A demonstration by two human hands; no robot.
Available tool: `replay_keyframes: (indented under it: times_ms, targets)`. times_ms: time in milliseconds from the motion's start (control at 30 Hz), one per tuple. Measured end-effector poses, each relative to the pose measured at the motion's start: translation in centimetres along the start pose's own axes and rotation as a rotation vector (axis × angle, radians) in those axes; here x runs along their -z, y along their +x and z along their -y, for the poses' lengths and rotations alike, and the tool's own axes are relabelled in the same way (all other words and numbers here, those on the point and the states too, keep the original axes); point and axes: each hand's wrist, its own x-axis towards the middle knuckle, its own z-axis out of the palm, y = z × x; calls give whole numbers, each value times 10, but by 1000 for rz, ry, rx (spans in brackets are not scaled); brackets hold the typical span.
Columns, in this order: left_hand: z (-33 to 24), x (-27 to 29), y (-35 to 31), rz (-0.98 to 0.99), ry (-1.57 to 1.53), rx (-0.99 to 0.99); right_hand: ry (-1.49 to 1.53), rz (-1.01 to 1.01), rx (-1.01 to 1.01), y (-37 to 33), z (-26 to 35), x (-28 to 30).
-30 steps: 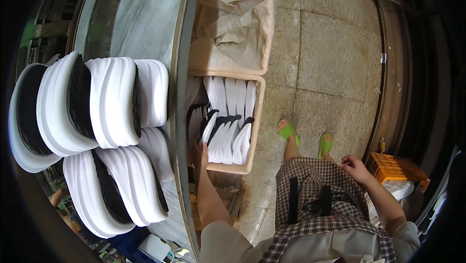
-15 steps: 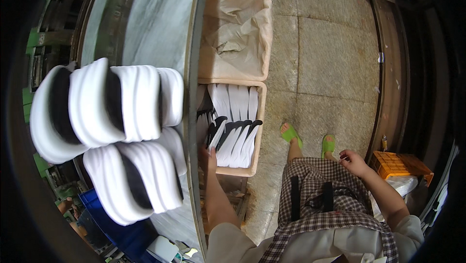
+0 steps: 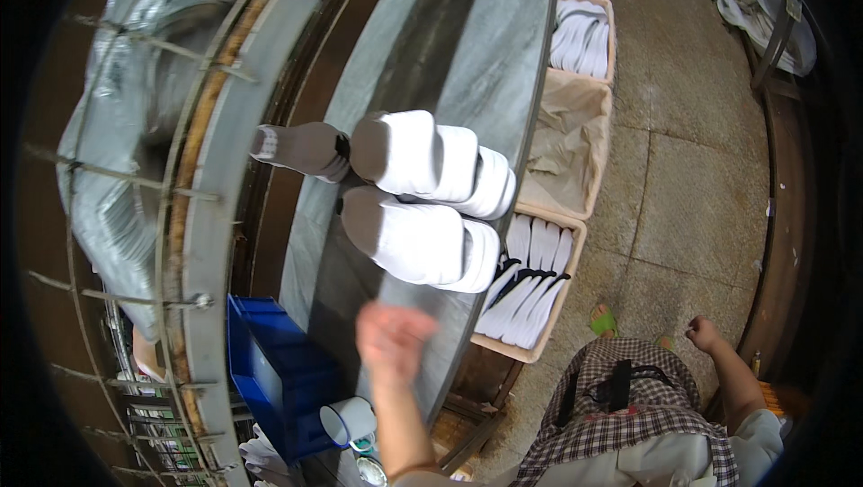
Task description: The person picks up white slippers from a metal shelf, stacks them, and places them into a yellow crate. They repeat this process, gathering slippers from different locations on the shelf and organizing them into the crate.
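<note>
Left hand (image 3: 393, 336) has risen from the sole-filled crate (image 3: 530, 282), open over the tabletop (image 3: 467, 47).
Right hand (image 3: 703, 334) hangs fisted; white slipper stacks (image 3: 422, 199) sit ahead.

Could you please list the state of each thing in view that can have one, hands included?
Left hand: open, blurred, above the grey bench, holding nothing.
Right hand: loosely curled at the person's side, empty.
White sandals: stacked in two rows lying on the grey bench.
Near crate: filled with white soles.
Middle crate: lined with beige cloth, no soles showing.
Far crate: holds white soles.
Blue bin: open-topped.
White mug: lying tilted.
</note>
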Motion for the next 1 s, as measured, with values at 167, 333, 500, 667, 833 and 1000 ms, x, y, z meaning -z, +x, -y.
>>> replay_keyframes:
  times_ms: [167,333,500,667,833,1000]
  targets:
    - [-50,126,143,-584,-57,46,-29,-81,-185,-17,-28,8]
    - [-7,197,221,-367,190,303,-5,-80,-222,-51,-26,4]
    - [12,250,270,-215,-498,456,-47,5,-325,-82,-11,6]
    - [25,282,257,-349,494,-48,-32,5,-307,-87,-3,18]
    - [16,302,208,-551,1164,-478,20,-20,-315,-82,-2,20]
    - [-14,302,197,-608,654,-161,-104,20,-197,-66,10,17]
